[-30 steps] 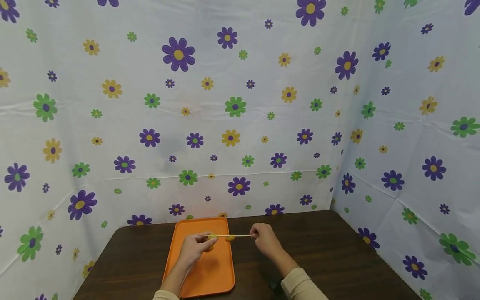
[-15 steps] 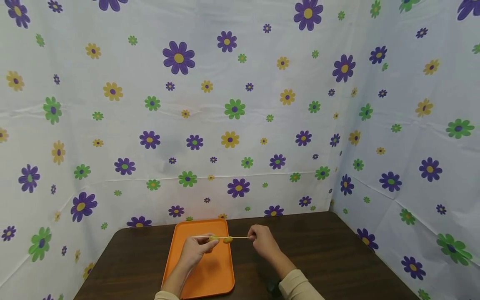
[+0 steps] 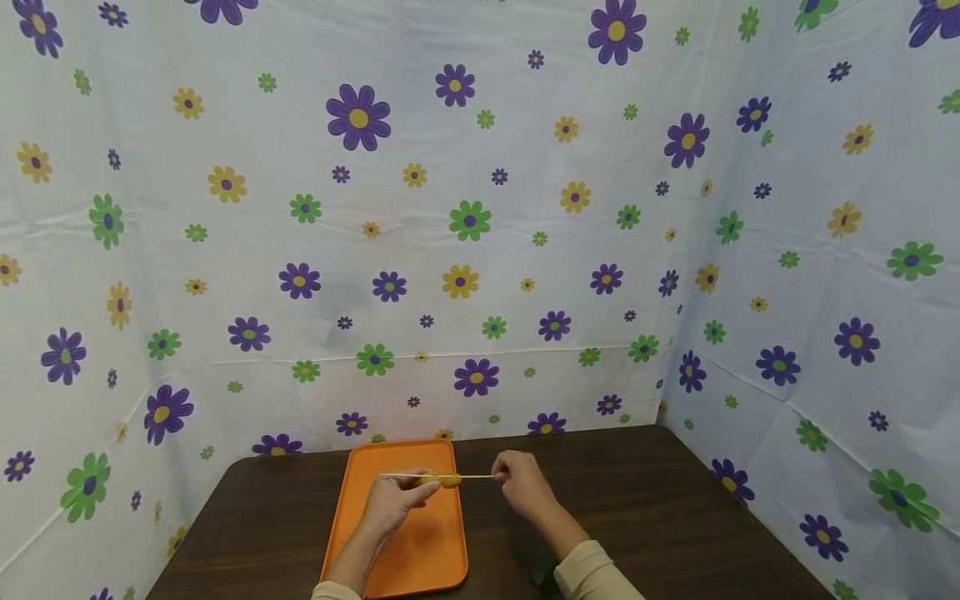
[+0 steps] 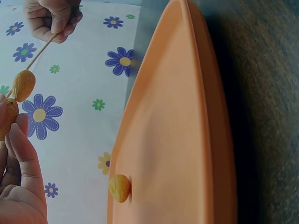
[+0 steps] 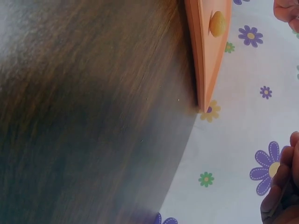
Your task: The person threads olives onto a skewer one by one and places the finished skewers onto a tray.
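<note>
Meeting a thin stick (image 3: 477, 477) stretched between the left hand (image 3: 392, 502) and the right hand (image 3: 522, 482), with a pinched yellow piece (image 4: 10, 117) and a second yellow piece (image 4: 23, 85) on it, blocking a straight pass between the hands. Finding room below that stick, between the left forearm (image 3: 357, 557) and the right forearm (image 3: 558, 529), over the orange tray (image 3: 423, 542), but running against its raised rim (image 4: 201, 107) and a loose yellow piece (image 4: 120, 188). Opening wider over the dark table (image 3: 660, 517) right of the right forearm, yet stopping at the flowered cloth (image 3: 495, 250) beyond.
</note>
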Action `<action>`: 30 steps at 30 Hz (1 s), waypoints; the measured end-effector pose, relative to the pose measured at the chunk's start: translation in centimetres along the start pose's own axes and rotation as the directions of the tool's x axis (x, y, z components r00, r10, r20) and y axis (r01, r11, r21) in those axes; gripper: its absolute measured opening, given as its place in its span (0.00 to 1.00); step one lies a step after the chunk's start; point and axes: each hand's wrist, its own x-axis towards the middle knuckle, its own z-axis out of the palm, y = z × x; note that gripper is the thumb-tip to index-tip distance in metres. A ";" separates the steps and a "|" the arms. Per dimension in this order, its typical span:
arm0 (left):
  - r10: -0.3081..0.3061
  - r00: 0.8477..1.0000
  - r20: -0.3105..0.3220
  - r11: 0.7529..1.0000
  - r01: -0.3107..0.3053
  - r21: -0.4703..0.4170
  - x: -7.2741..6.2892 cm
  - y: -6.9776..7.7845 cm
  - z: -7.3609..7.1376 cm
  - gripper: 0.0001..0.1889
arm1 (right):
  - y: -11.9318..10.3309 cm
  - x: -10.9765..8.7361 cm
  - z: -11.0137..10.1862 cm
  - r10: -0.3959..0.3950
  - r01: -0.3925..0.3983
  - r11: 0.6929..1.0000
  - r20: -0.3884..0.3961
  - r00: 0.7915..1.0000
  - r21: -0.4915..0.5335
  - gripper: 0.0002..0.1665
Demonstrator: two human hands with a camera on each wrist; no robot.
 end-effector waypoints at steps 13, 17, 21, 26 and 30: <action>0.000 0.999 0.049 0.999 0.002 -0.048 0.4 -0.3 -0.1 0.27 | 0.0 0.5 -0.2 0.042 -0.042 0.997 -0.009 0.999 0.072 0.14; -0.034 0.998 0.061 0.992 0.041 -0.122 0.4 -0.1 0.0 0.32 | -0.2 0.7 -0.3 0.055 -0.053 0.994 -0.022 0.998 0.100 0.11; -0.061 0.996 0.062 0.978 0.072 -0.194 0.3 -0.3 0.6 0.29 | -0.5 0.7 0.0 0.055 -0.049 0.991 -0.053 0.997 0.121 0.12; -0.094 0.995 0.035 0.958 0.100 -0.267 0.4 -0.3 1.5 0.22 | -0.7 0.8 0.4 0.063 -0.055 0.989 -0.053 0.997 0.137 0.12; -0.102 0.995 -0.002 0.941 0.096 -0.324 0.3 -0.2 2.1 0.18 | -0.8 0.8 0.6 0.070 -0.063 0.988 -0.046 0.996 0.141 0.12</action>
